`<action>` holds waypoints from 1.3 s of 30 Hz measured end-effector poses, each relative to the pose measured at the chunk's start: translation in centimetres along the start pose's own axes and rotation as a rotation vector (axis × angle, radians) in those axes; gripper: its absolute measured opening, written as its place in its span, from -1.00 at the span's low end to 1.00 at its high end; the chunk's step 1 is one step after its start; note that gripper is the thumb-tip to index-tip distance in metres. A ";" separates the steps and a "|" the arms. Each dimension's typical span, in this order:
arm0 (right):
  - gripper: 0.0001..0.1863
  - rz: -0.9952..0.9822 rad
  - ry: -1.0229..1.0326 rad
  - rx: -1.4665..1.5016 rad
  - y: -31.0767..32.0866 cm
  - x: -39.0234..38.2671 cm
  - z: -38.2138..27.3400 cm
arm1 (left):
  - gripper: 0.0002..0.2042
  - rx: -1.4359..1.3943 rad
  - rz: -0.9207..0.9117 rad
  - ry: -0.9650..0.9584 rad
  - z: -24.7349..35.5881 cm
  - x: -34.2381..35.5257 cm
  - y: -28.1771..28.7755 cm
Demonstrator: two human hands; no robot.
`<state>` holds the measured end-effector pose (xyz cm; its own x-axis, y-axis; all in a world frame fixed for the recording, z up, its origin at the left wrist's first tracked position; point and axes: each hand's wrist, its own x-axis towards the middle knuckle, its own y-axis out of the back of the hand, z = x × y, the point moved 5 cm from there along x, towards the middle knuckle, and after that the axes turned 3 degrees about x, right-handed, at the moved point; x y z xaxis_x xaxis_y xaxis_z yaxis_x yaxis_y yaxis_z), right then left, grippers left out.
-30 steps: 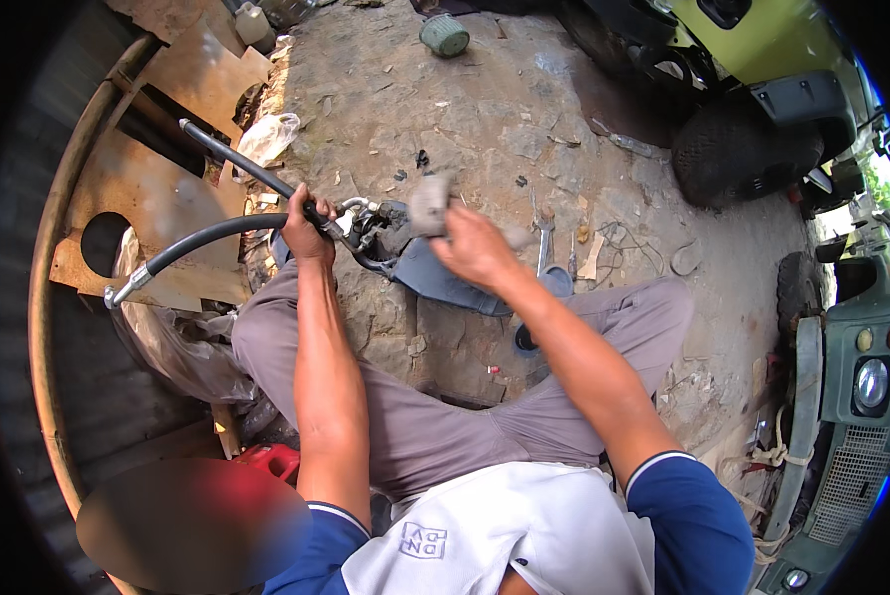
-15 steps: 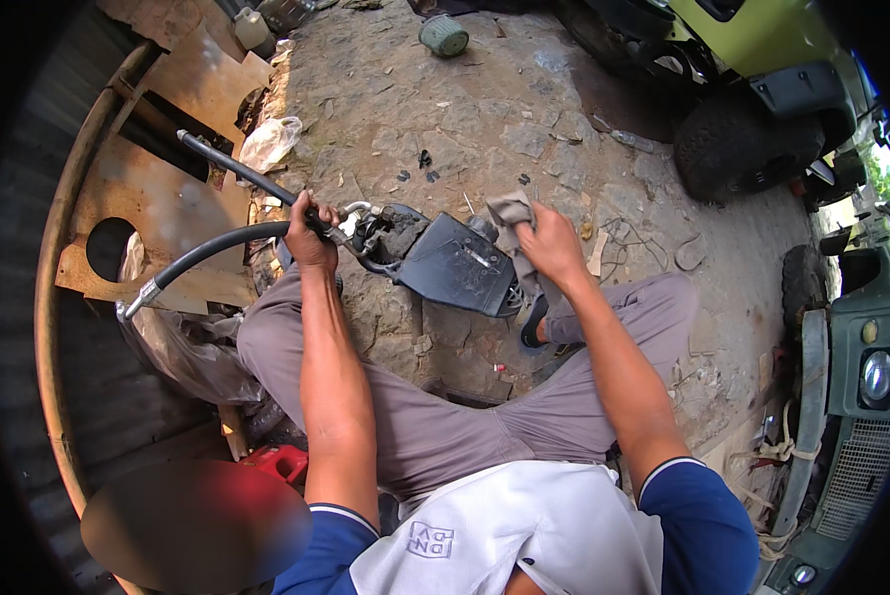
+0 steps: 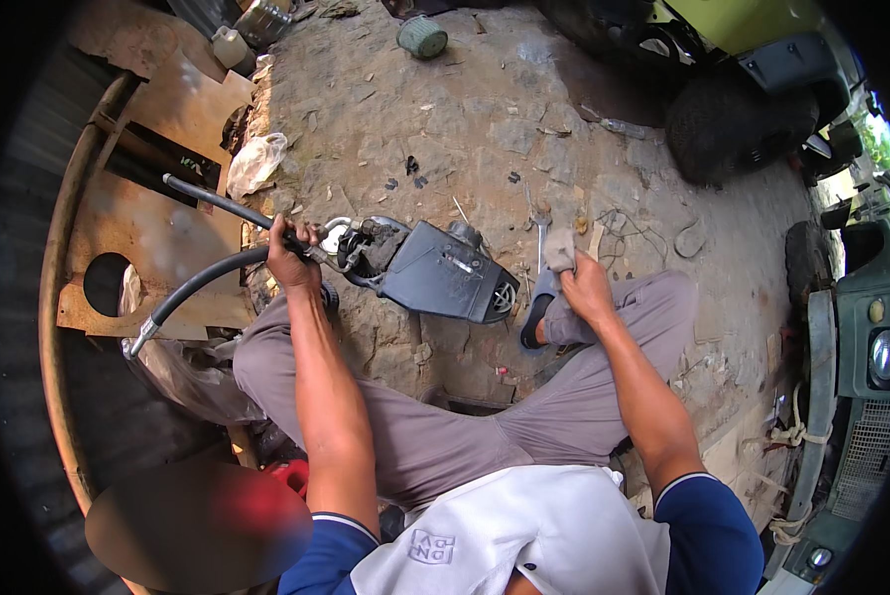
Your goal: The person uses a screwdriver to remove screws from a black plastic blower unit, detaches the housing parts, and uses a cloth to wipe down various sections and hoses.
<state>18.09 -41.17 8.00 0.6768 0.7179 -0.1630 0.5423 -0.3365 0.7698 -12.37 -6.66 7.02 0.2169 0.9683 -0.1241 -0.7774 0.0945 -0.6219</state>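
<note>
My left hand is closed around black hoses with metal end fittings; the lower one curves down to the left. They join a dark, boxy mechanical unit lying on the stony ground in front of me, with metal fittings and grimy parts at its left end. My right hand grips a crumpled grey-beige cloth, apart from the unit and to its right, over my right leg. A large open-ended wrench lies on the ground just left of the cloth.
Rusty metal sheets and a bamboo pole line the left, with a plastic bag nearby. A green cylinder stands farther ahead. Vehicle parts, including a tyre and a green front grille, border the right.
My right hand has moved right and down, taking the cloth away from the unit, whose top now shows fully. My left hand and the hoses have shifted slightly downward in view.
</note>
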 end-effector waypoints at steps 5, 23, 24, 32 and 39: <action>-0.77 -0.088 0.170 0.156 -3.3 2.7 -11.2 | -0.75 0.026 0.000 -0.048 0.5 0.9 1.9; -0.49 -0.178 0.222 -0.051 -1.5 3.1 -12.0 | -0.75 0.008 -0.036 -0.006 -0.2 1.1 2.0; -0.51 -0.133 0.303 -0.100 -4.1 3.6 -13.3 | -0.75 0.004 -0.046 -0.004 -0.5 1.4 2.3; -0.47 -0.188 0.844 -0.284 -8.8 -6.5 -11.4 | -0.80 0.016 -0.037 -0.014 -0.2 0.4 1.1; -0.39 -0.200 0.321 -0.082 -0.2 -1.9 -1.9 | -0.76 0.003 -0.088 0.019 -0.7 1.2 1.1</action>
<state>15.76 -41.37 9.35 0.3647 0.9229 -0.1236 0.5973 -0.1300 0.7914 -12.58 -5.56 5.69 0.2958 0.9516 -0.0833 -0.7564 0.1801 -0.6288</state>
